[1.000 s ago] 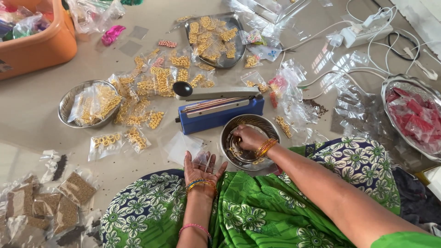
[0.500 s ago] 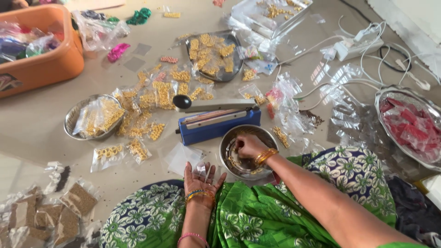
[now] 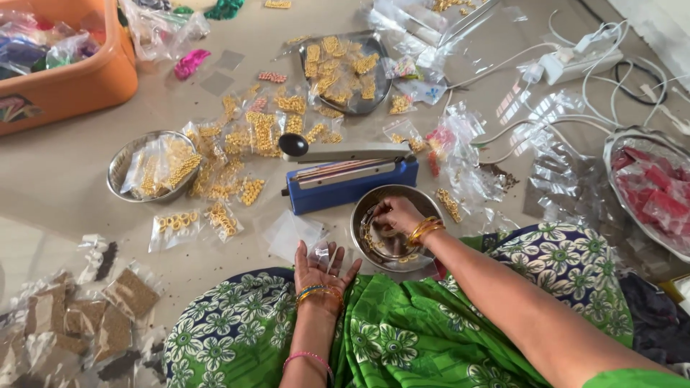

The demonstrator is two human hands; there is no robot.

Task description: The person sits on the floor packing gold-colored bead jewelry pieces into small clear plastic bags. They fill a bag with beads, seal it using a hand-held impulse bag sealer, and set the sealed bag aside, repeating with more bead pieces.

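Many gold packets (image 3: 259, 133) litter the beige floor (image 3: 57, 179)

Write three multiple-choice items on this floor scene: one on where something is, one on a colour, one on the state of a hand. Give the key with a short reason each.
1. Where is the right hand?
A. Inside the round steel bowl
B. On the orange tub
C. On the white power strip

2. What colour is the body of the heat sealer that lies beyond the bowl?
A. Red
B. Blue
C. Yellow

3. How is the left hand held?
A. Clenched in a fist
B. Flat, palm down on the floor
C. Open, palm up, with a small clear packet on it

Key:
1 A, the fingers reach down inside the bowl's rim.
2 B, its long base is blue under a grey arm with a black knob.
3 C, the fingers are spread and the packet rests on the palm.
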